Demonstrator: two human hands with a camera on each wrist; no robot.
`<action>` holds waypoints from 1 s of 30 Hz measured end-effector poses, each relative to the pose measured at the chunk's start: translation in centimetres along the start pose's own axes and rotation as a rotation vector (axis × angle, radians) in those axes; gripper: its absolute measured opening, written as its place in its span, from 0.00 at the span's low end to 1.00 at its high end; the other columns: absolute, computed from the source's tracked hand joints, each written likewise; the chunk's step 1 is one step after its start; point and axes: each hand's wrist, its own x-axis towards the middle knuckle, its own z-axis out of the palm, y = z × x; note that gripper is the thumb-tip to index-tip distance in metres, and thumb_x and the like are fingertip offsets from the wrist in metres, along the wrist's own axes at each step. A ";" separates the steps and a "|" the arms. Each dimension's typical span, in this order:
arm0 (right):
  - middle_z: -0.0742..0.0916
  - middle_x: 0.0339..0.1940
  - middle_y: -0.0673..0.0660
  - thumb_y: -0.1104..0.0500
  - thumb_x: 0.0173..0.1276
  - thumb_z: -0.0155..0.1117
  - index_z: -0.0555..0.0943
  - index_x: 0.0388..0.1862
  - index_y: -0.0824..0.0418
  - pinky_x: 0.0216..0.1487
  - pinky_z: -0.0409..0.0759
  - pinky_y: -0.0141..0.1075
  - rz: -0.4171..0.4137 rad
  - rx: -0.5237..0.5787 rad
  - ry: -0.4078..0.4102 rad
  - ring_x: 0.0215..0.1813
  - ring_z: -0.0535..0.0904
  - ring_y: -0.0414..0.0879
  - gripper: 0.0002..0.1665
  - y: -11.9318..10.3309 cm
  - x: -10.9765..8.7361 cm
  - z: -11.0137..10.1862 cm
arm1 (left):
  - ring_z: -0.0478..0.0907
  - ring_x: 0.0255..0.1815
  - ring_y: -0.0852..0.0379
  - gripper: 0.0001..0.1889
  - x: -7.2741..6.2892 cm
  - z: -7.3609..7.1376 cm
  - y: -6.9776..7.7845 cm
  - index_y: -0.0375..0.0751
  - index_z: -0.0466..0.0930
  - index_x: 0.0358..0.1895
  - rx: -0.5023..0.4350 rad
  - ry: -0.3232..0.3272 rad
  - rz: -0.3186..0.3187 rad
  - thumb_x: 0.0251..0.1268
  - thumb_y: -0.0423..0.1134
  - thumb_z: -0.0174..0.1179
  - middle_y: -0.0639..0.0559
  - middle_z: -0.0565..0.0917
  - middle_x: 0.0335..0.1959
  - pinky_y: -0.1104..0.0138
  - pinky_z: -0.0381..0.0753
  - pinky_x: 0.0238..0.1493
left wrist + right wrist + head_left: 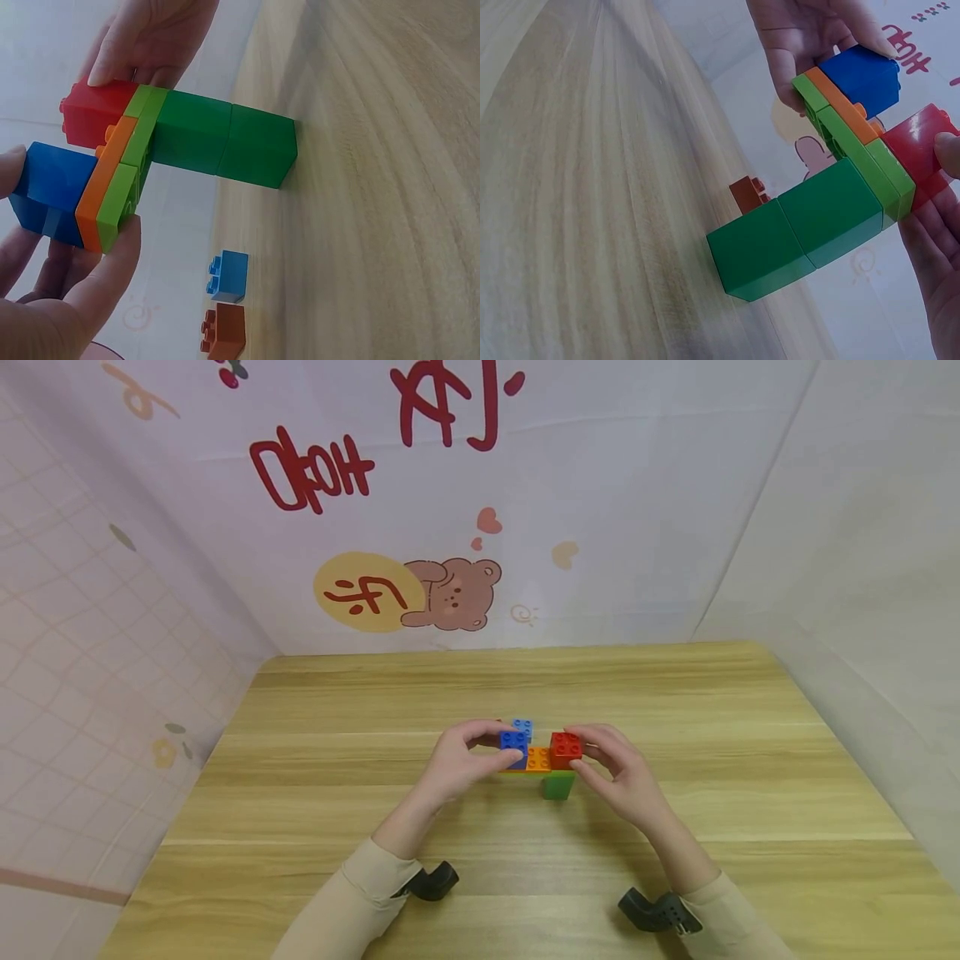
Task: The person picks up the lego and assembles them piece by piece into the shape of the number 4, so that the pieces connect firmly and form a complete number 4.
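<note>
A toy brick structure stands on the table, its two stacked green bricks (225, 139) forming a column. Across the top run lime plates (870, 161) with an orange plate (537, 758) over part of them. My left hand (461, 767) grips the dark blue brick (513, 743) on the orange plate's left end, and one of its fingers reaches under the lime plate there. On the other side, my right hand (622, 777) pinches the red brick (566, 747) seated above the green column. The structure's left end overhangs with no column beneath.
Behind the structure, a light blue brick (231, 275) and a brown-orange brick (227, 331) lie on the wooden table (337, 827). A printed cloth (600, 485) hangs at the table's back edge. Black wrist mounts (435, 882) stick out from both sleeves.
</note>
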 end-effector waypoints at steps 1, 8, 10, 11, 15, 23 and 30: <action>0.79 0.54 0.69 0.83 0.59 0.63 0.75 0.59 0.77 0.58 0.76 0.31 -0.001 -0.002 0.001 0.58 0.75 0.34 0.27 0.0 0.0 0.0 | 0.79 0.48 0.52 0.15 0.0 0.0 0.0 0.41 0.87 0.49 0.003 -0.002 0.005 0.59 0.39 0.72 0.49 0.84 0.45 0.62 0.81 0.46; 0.79 0.54 0.69 0.83 0.60 0.63 0.75 0.59 0.77 0.58 0.77 0.33 -0.002 -0.006 0.004 0.57 0.75 0.34 0.27 -0.1 0.0 0.0 | 0.78 0.52 0.51 0.16 -0.1 -0.1 -0.1 0.40 0.86 0.52 0.004 -0.015 0.019 0.62 0.40 0.70 0.48 0.83 0.49 0.61 0.81 0.49; 0.79 0.54 0.69 0.83 0.60 0.63 0.75 0.59 0.77 0.58 0.77 0.32 -0.003 -0.004 0.003 0.57 0.76 0.34 0.27 -0.1 0.0 0.0 | 0.78 0.52 0.51 0.17 -0.2 -0.1 -0.1 0.40 0.85 0.53 0.003 -0.018 0.021 0.62 0.40 0.70 0.48 0.83 0.50 0.62 0.81 0.49; 0.79 0.54 0.69 0.83 0.59 0.63 0.75 0.60 0.77 0.58 0.77 0.32 -0.006 -0.003 0.003 0.58 0.76 0.34 0.27 0.4 -0.1 -0.1 | 0.78 0.53 0.51 0.17 -0.2 -0.1 -0.1 0.40 0.85 0.53 0.001 -0.021 0.023 0.62 0.39 0.70 0.48 0.83 0.51 0.62 0.81 0.49; 0.79 0.55 0.66 0.82 0.59 0.63 0.76 0.61 0.73 0.58 0.77 0.32 -0.046 0.007 0.008 0.58 0.77 0.38 0.29 2.3 -0.4 -0.1 | 0.78 0.55 0.51 0.17 -0.1 -0.3 -0.4 0.41 0.84 0.56 0.006 -0.043 0.047 0.64 0.40 0.68 0.48 0.82 0.54 0.63 0.80 0.52; 0.80 0.55 0.64 0.82 0.60 0.64 0.76 0.61 0.71 0.58 0.77 0.32 -0.045 0.030 0.002 0.57 0.78 0.40 0.29 3.2 -0.5 -0.4 | 0.79 0.55 0.47 0.18 0.3 -1.1 -1.1 0.33 0.80 0.59 -0.118 -0.037 0.084 0.70 0.37 0.62 0.39 0.82 0.55 0.61 0.83 0.50; 0.79 0.56 0.62 0.80 0.61 0.64 0.76 0.62 0.70 0.58 0.77 0.33 -0.012 0.015 0.000 0.57 0.78 0.40 0.29 3.3 -0.6 -0.5 | 0.80 0.52 0.48 0.17 1.0 -1.7 -1.9 0.31 0.81 0.56 -0.088 0.103 0.067 0.70 0.37 0.62 0.41 0.83 0.52 0.61 0.84 0.47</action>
